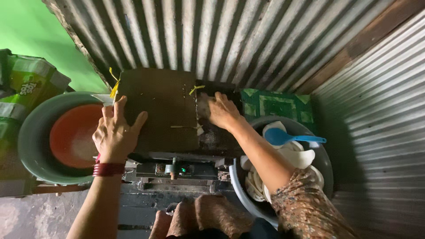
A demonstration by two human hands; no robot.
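A dark brown flat board [161, 110], tied with yellow strips, lies over a dark metal press-like machine [177, 166] in front of me. My left hand [116, 132], with red bangles at the wrist, rests flat on the board's left edge, fingers spread. My right hand [222, 110] presses down on a pale thin sheet [203, 106] at the board's right edge, over the dark surface there. Whether the fingers grip that sheet is hidden.
A grey basin [33, 132] at left holds an orange bowl [73, 137]. At right, a grey basin [325, 177] holds white pieces and a blue spoon [283, 137]. Corrugated metal walls stand behind and to the right. A green packet [26, 84] leans at far left.
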